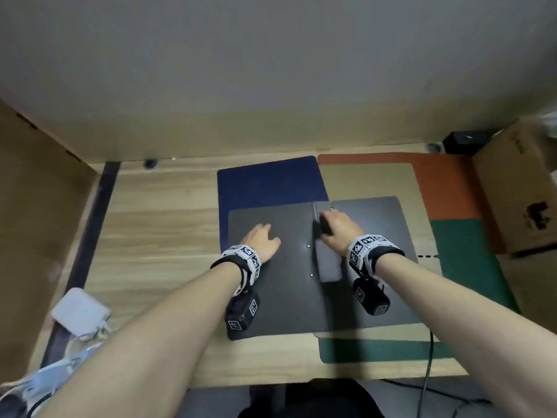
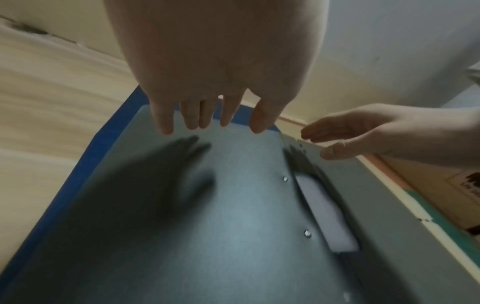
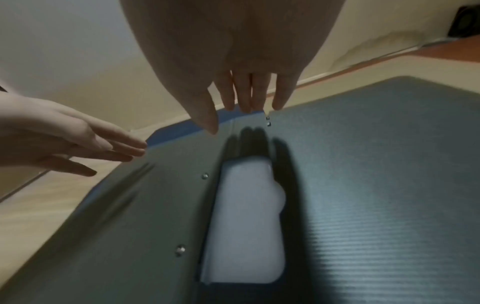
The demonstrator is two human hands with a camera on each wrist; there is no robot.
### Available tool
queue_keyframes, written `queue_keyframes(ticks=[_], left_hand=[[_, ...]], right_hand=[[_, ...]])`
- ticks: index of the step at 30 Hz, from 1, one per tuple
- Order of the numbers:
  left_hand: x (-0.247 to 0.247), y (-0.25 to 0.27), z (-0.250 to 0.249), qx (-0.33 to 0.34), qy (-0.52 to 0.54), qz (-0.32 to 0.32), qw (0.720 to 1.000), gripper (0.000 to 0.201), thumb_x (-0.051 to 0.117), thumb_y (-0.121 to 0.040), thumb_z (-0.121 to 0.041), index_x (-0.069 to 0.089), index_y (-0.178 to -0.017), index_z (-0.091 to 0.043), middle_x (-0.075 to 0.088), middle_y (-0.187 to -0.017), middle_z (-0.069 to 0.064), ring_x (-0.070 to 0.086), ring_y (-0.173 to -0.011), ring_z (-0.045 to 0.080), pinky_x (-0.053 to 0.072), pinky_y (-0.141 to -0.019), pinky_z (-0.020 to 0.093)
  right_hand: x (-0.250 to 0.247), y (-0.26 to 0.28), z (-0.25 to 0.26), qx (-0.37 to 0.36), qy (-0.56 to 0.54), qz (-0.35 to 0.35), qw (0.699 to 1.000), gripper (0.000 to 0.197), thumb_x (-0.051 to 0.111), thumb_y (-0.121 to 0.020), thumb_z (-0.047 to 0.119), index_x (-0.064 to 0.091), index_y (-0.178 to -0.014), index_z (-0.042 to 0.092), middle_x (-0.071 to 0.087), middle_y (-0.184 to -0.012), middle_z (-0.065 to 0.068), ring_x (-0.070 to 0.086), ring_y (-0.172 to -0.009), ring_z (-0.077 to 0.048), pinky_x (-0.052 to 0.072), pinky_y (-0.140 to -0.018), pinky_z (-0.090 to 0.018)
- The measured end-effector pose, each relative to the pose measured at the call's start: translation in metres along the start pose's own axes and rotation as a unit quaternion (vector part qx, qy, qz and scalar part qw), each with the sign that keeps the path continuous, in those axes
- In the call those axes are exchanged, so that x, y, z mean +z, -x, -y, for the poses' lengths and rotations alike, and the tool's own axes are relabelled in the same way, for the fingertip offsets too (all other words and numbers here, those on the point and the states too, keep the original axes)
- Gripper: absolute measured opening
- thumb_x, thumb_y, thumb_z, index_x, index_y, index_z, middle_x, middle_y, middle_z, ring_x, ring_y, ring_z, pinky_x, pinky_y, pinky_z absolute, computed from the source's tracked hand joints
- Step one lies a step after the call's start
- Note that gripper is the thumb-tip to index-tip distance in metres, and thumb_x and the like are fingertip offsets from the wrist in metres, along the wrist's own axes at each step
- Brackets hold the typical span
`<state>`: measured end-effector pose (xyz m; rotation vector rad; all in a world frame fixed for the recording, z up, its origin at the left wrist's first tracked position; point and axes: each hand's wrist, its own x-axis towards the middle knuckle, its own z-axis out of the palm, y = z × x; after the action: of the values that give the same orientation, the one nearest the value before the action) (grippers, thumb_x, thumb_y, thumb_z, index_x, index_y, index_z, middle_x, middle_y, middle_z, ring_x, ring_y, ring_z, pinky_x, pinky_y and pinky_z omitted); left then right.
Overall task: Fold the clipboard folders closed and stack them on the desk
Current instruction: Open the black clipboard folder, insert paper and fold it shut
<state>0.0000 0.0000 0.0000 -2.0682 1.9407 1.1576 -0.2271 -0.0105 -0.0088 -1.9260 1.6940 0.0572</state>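
Both forearms reach forward, left hand [image 1: 261,240] and right hand [image 1: 340,228] palm-down with fingers extended.

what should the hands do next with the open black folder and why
Probably slide the right hand to the black folder's right edge and swing that cover over the spine. The folder lies flat open on the blue folder, both hands are open above it, neither gripping.

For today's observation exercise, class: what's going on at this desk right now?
A person is working on a black clipboard folder lying open on the wooden desk. Their left hand hovers flat over its left panel, the right hand over the spine by the clip. Neither grips anything. Blue, orange and green folders lie beneath it.
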Motion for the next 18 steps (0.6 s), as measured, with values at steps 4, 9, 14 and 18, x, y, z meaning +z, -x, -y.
queue_keyframes(ticks=[4,9,14,18], left_hand=[[0.012,-0.001,0.019,-0.025,-0.002,-0.021,0.999,0.065,0.048,-0.093,-0.029,0.026,-0.152,-0.014,0.015,-0.164,0.005,0.016,-0.151,0.023,0.022,-0.120,0.039],[0.023,0.005,0.046,-0.022,0.018,-0.077,0.997,0.061,0.050,-0.092,-0.018,0.033,-0.150,-0.011,0.015,-0.164,-0.001,0.020,-0.149,0.020,0.027,-0.118,0.039],[0.020,-0.001,0.057,-0.004,0.004,-0.084,0.996,0.061,0.051,-0.091,-0.015,0.034,-0.149,-0.010,0.013,-0.164,0.001,0.017,-0.150,0.020,0.026,-0.119,0.034],[0.010,-0.005,0.066,-0.016,0.012,-0.096,0.995,0.059,0.051,-0.090,-0.013,0.039,-0.147,-0.010,0.018,-0.163,0.003,0.020,-0.149,0.020,0.024,-0.119,0.032]], right_hand=[[0.010,-0.019,-0.013,-0.038,0.032,-0.023,0.999,0.079,0.068,-0.076,0.019,0.030,-0.145,0.009,0.029,-0.154,-0.010,0.032,-0.140,-0.031,0.036,-0.111,-0.042],[0.010,-0.048,-0.023,-0.056,0.081,0.035,0.995,0.104,0.079,-0.073,0.032,0.014,-0.153,0.015,0.013,-0.162,-0.005,0.013,-0.149,-0.024,0.017,-0.118,-0.045],[0.004,-0.071,-0.026,-0.104,0.080,0.013,0.991,0.109,0.080,-0.066,0.048,0.018,-0.151,0.018,0.026,-0.158,-0.005,0.024,-0.144,-0.022,0.016,-0.119,-0.044],[0.001,-0.088,-0.012,-0.073,0.085,0.015,0.994,0.104,0.081,-0.068,0.043,0.022,-0.150,0.016,0.021,-0.160,-0.004,0.022,-0.146,-0.025,0.017,-0.119,-0.044]])
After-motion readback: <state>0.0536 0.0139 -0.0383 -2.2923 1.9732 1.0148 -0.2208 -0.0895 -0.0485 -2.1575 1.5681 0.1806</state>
